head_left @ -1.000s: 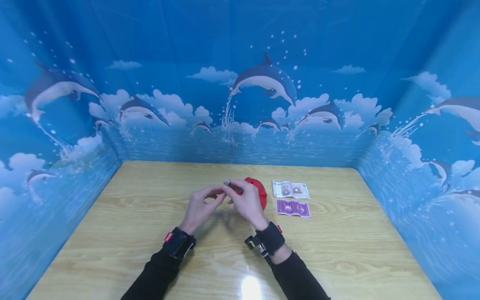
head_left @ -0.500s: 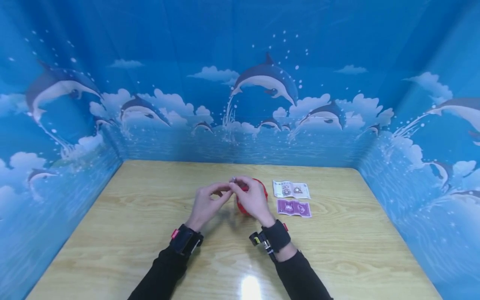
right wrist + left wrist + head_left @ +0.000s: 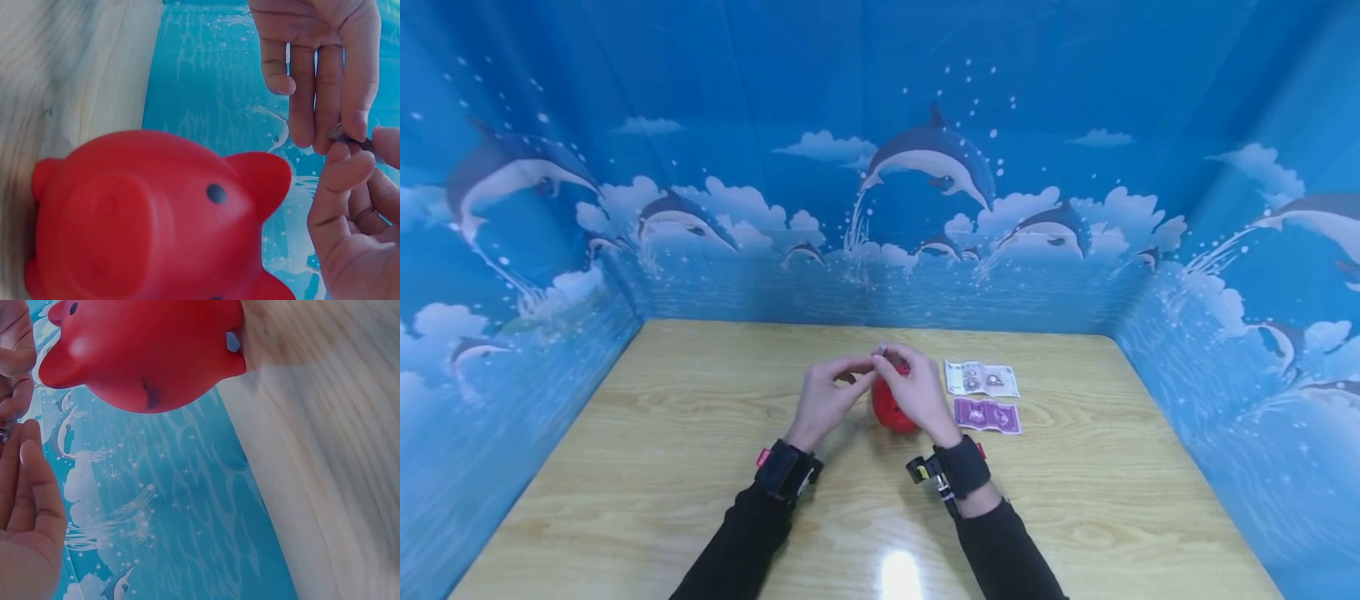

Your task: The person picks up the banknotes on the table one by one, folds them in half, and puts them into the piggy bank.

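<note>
Metallic piece point(image 3: 339, 132) pinched | red pig point(image 3: 892, 408) partly behind right hand point(image 3: 919, 393) | banknotes point(image 3: 987, 416) rightward

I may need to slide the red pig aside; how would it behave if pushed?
The pig probably won't roll, as it stands on stubby feet. Its smooth, rounded sides may feel slippery to grip. It is likely stiff, showing no sags or creases.
</note>
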Tool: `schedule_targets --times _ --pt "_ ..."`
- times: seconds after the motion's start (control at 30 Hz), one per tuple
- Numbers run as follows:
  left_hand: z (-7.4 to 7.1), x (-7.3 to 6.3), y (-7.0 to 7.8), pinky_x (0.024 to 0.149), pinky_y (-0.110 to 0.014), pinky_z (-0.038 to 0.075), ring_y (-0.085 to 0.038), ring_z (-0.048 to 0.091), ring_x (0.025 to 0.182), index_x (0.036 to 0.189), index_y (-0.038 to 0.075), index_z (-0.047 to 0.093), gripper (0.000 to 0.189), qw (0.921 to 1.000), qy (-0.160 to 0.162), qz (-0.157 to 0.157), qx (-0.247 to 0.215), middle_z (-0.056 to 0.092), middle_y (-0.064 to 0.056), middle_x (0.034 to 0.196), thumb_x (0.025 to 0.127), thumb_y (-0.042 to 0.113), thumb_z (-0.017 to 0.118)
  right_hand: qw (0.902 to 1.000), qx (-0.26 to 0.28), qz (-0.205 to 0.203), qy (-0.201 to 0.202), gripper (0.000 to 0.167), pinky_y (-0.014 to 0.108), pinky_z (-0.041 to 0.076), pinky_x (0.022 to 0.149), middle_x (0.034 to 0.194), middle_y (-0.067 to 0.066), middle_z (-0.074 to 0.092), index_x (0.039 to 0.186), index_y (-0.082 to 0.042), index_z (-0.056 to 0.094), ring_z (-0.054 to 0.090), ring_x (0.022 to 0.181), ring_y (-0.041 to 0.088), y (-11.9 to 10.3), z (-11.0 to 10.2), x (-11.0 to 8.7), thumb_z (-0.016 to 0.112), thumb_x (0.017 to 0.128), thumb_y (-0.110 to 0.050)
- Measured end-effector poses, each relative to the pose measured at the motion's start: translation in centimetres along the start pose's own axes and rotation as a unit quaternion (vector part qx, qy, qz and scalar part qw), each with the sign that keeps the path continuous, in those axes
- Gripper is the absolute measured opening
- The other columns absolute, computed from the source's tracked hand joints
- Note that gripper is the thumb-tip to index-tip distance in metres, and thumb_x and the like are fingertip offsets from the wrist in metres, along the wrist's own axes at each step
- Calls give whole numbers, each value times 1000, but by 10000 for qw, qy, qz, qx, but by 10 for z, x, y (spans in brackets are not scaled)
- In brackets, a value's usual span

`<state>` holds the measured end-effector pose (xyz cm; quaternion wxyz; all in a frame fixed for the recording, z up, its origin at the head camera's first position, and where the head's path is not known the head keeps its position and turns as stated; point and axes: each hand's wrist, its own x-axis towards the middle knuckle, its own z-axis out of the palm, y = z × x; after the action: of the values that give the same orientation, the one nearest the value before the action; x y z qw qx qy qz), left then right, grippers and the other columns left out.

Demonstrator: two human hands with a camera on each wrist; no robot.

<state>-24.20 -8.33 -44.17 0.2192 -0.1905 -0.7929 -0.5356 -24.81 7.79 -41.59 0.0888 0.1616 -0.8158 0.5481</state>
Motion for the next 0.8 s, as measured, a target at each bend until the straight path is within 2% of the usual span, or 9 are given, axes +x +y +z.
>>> schedule_targets --times 0.17,0.37,0.5,0.67,0.8 --pt "4 4 1 68 -28 57 -11 70 83 105 12 77 19 9999 -90 -86 38 77 -3 94 87 20 75 10000 -76 7 7 26 35 54 84 98 7 72 113 -6 71 65 92 18 2 -5 2 65 95 -24" --pt "8 13 5 73 -26 57 -9 70 87 104 15 78 19 9988 -349 -335 -14 77 0 95 87 25 75 9997 -235 116 11 25 41 52 94 98 3 73 112 -12 73 66 98 18 3 -15 5 66 94 -28" --pt "10 17 8 74 -28 56 -10 70 85 102 15 78 19 9977 -400 -524 -164 77 -1 93 86 25 77 9995 -240 187 -52 25 42 50 98 97 2 74 112 -15 74 66 103 18 3 -22 5 67 94 -30" --pt "15 18 7 74 -29 57 -14 71 89 104 13 78 19 9978 -435 -428 -274 77 -3 97 87 21 76 9994 -290 130 -108 24 43 51 96 95 2 73 111 -13 74 65 100 18 7 -28 6 66 94 -28" --pt "18 16 8 74 -29 58 -15 70 94 111 14 76 22 9974 -608 -341 -193 76 -3 105 90 19 72 9993 -333 1 -142 21 41 54 89 94 3 72 109 -11 73 65 95 17 11 -33 7 66 95 -24"
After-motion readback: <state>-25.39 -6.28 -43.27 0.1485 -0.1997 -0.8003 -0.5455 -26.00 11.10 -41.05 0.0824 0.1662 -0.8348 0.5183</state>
